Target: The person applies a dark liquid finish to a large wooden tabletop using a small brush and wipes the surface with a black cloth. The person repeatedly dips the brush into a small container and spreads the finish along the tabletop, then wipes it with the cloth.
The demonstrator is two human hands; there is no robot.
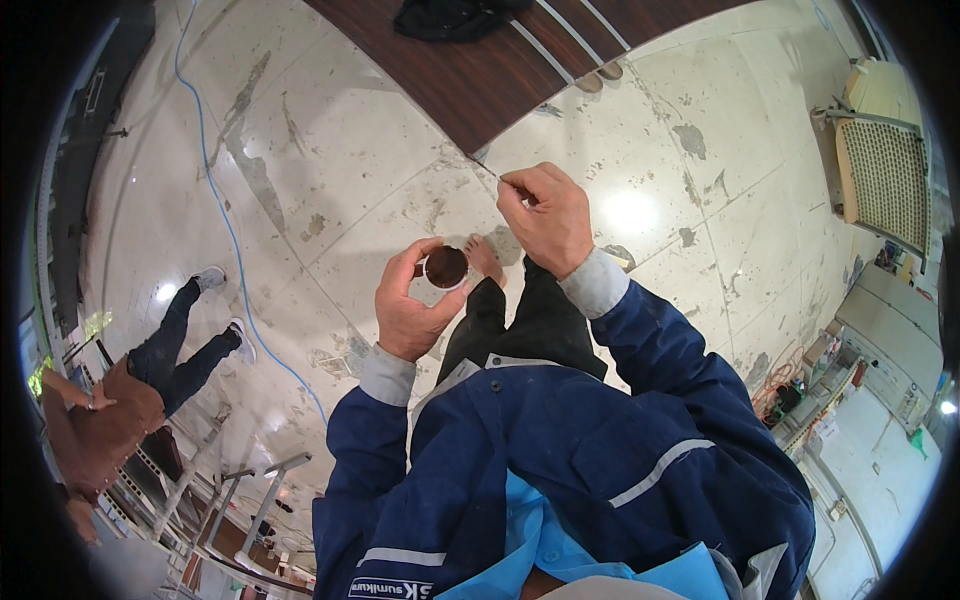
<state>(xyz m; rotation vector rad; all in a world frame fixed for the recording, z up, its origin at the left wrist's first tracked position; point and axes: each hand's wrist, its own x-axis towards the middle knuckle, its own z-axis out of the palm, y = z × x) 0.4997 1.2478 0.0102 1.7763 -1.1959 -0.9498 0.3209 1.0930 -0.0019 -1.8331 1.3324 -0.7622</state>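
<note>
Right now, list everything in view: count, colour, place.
Cup: 1, white, dark brown inside, in left hand
Stick: 1, dark, thin, in right hand
Table: 1, dark brown, silver strips, top centre
Cloth: 1, black, on table
Floor: 1, pale, tiled, throughout
Cable: 1, blue, on floor, left
Co-worker: 1, brown and dark clothes, left
Rails: several, grey, lower left
Chair: 1, tan, upper right
Clutter: uncountable, mixed, right edge
Jacket: 1, navy, grey cuffs, bottom centre
Trousers: 1, black, centre
Foot: 1, bare, right of cup
Left hand: 1, bare, centre
Right hand: 1, bare, centre
</note>
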